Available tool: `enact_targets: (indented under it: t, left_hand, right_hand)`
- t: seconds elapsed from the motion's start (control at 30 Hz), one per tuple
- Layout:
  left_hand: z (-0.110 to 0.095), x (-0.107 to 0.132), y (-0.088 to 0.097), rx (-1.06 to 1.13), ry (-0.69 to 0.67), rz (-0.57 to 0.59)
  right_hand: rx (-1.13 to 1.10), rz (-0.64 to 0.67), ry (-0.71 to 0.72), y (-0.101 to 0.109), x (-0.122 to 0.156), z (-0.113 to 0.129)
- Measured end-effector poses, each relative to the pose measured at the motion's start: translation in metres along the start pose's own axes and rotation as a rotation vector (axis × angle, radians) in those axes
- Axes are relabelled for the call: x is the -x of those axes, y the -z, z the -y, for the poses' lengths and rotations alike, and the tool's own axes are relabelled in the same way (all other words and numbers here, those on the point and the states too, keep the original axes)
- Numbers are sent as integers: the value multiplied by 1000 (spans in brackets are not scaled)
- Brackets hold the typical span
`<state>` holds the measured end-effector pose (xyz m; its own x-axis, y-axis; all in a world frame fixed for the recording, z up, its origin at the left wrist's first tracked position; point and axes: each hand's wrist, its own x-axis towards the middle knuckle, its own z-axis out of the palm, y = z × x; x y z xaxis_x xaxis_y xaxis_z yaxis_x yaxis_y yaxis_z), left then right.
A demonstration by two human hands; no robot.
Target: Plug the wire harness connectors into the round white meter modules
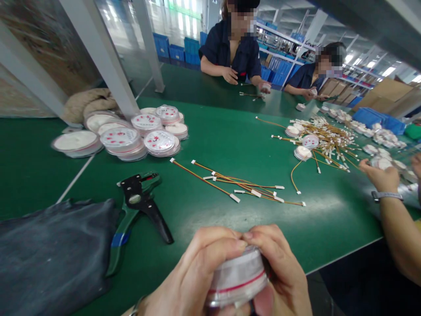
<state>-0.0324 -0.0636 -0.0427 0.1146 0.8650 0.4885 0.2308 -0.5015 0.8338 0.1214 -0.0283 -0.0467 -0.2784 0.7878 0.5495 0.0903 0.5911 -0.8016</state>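
Observation:
Close to me at the bottom of the head view, both hands are wrapped around a round clear plastic case (pixel 241 274) with white contents and a red line around its side. My left hand (pixel 194 272) closes on it from the left, and my right hand (pixel 286 272) from the right. The thumbs and fingertips nearly meet over its top; its lower side is partly hidden. Several thin wire harnesses (pixel 243 182) with white connectors lie on the table beyond my hands. To the left rests a wire stripper (pixel 138 206) with green and black handles.
Several stacked round cases (pixel 120 138) stand at the back left beside a metal post (pixel 101 52). Dark cloth (pixel 55 254) lies at the left front of the green table (pixel 213 131). A tangled harness pile (pixel 329 136) is at the right, near a co-worker's hand (pixel 383 175). Two people work opposite.

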Motion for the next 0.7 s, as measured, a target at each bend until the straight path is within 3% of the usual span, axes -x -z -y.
enact_targets:
  t: [0.17,0.47,0.7]
  left_hand:
    - [9,-3,8,15,-88,139]
    - [13,-4,4,22,-147,195]
    - [14,-7,6,51,-196,294]
  right_hand:
    - [24,80,17,3,7,-6]
    - [7,195,4,10,15,-12]
    - [55,139,75,14,4,-1]
